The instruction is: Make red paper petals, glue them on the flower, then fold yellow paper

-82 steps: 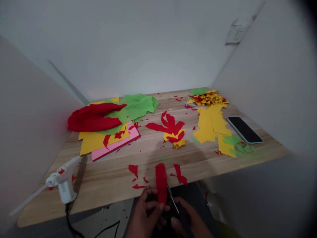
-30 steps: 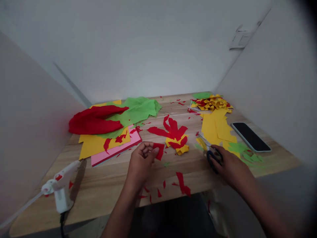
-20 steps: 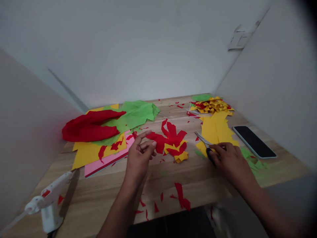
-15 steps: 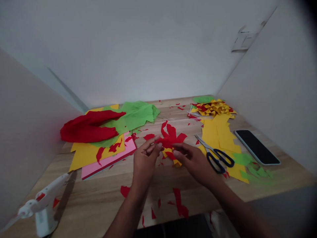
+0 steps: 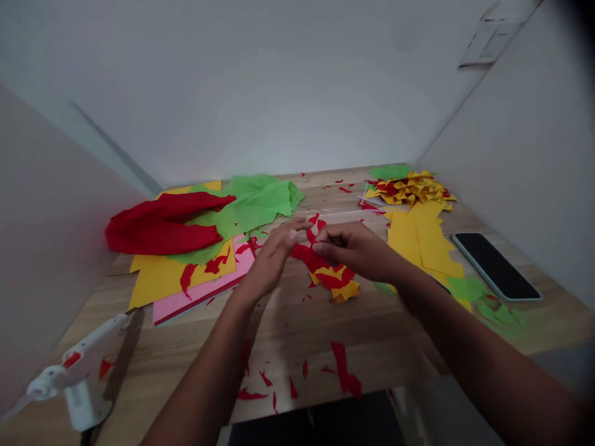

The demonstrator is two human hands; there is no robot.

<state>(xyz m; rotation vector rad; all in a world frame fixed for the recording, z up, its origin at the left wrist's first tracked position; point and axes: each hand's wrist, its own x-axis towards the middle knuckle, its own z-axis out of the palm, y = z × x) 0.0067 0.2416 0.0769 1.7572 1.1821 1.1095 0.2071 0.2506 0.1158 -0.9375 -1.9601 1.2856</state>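
Observation:
In the head view my left hand (image 5: 274, 257) hovers over the table's middle, fingers stretched out and nothing visible in them. Close beside it, my right hand (image 5: 351, 248) is closed, thumb against forefinger. Whatever may be between those fingertips is too small to make out. Below both hands lies a red paper piece with petal shapes (image 5: 304, 254), partly covered by the right hand. Folded yellow paper (image 5: 346, 291) shows at its near end. The scissors are almost wholly hidden behind my right forearm.
At left, red crepe paper (image 5: 158, 223) and green crepe paper (image 5: 258, 201) lie over yellow and pink sheets (image 5: 186, 303). A white glue gun (image 5: 88, 365) stands front left. Yellow strips (image 5: 418, 241), a phone (image 5: 495, 266) and a yellow-red folded pile (image 5: 411, 189) are at right. Red scraps (image 5: 344, 368) lie near the front edge.
My hands have lifted off the red paper piece, which now rests on the table. The left fingers have straightened. My right forearm now covers the scissors, and the view has tilted down slightly.

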